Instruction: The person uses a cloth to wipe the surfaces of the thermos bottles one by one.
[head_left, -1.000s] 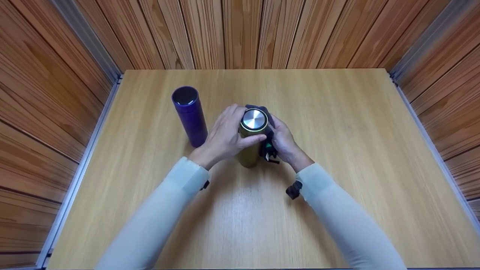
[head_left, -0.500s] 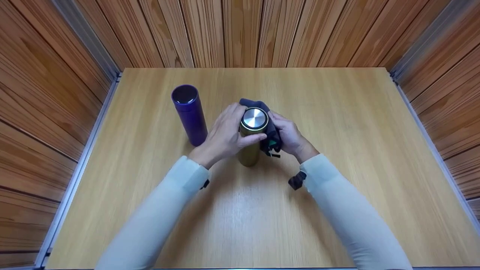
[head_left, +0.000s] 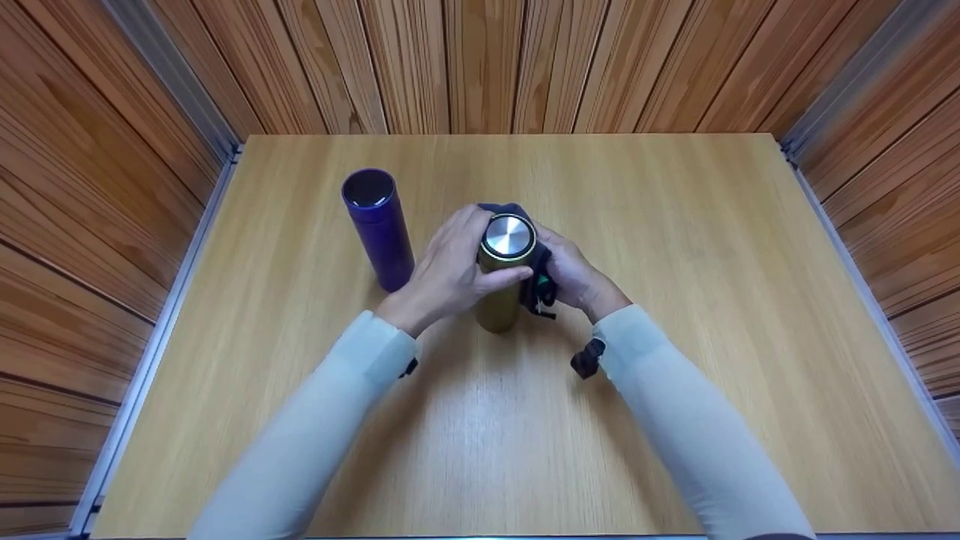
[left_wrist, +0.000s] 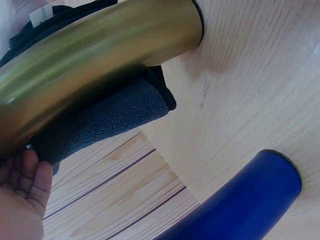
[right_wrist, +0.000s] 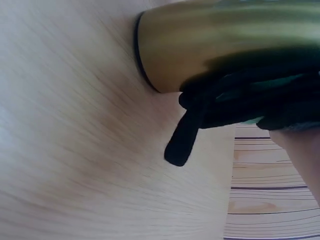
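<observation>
A gold thermos bottle [head_left: 496, 311] with a shiny silver lid stands upright on the table. My left hand [head_left: 448, 262] grips it near the top from the left, the thumb across its front. My right hand [head_left: 574, 274] holds a dark grey cloth [left_wrist: 115, 117] with black edging against the bottle's right and far sides. In the left wrist view, a small white label [left_wrist: 41, 15] shows on the cloth, and fingertips [left_wrist: 42, 175] touch it. A black strap [right_wrist: 182, 142] dangles from the cloth in the right wrist view. Most right-hand fingers are hidden behind the cloth and bottle.
A purple bottle [head_left: 384, 244] with a dark top stands just left of my left hand; it looks blue in the left wrist view. Wood-panelled walls [head_left: 480, 67] enclose the wooden table [head_left: 712, 247] at the back and sides.
My right hand and the cloth shifted up and to the right, then came partly back toward the bottle. The left hand and both bottles stay put.
</observation>
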